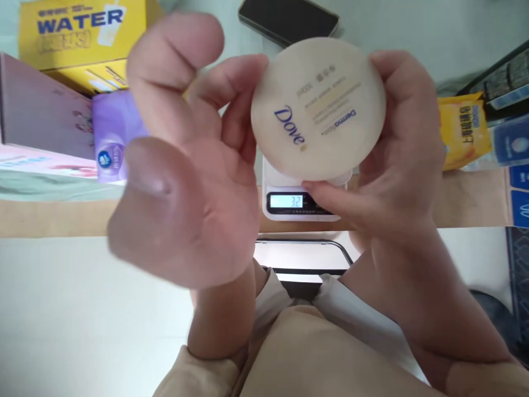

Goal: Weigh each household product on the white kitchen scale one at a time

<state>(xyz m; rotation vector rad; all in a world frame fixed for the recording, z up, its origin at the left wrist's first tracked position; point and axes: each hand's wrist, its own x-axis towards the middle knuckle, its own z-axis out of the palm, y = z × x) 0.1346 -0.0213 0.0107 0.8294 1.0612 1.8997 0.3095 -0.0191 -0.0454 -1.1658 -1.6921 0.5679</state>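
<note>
- The fingers (330, 194) of the right hand (397, 160) grasp the round Dove jar (318, 107) by its rim, thumb under the lower edge and the other fingers curled round the far right side, so the lid faces the camera.
- The jar is held up in the air, above the small kitchen scale (303, 201), not resting on it.
- It looks like a stiff plastic tub with a smooth, matte lid; judged by its flat, wide shape it is probably light to moderate in weight and not fragile, though the smooth wall could slip, so an edge grip across the width suits it best.
- The left hand (182, 160) is released, palm toward the camera, its fingertips just beside the jar's left edge; whether they touch it is unclear.
- Both forearms rise from beige sleeves at the bottom.
- On the surface behind lie a phone (289, 19), a yellow box (82, 33) and a purple pack (113, 138).
</note>
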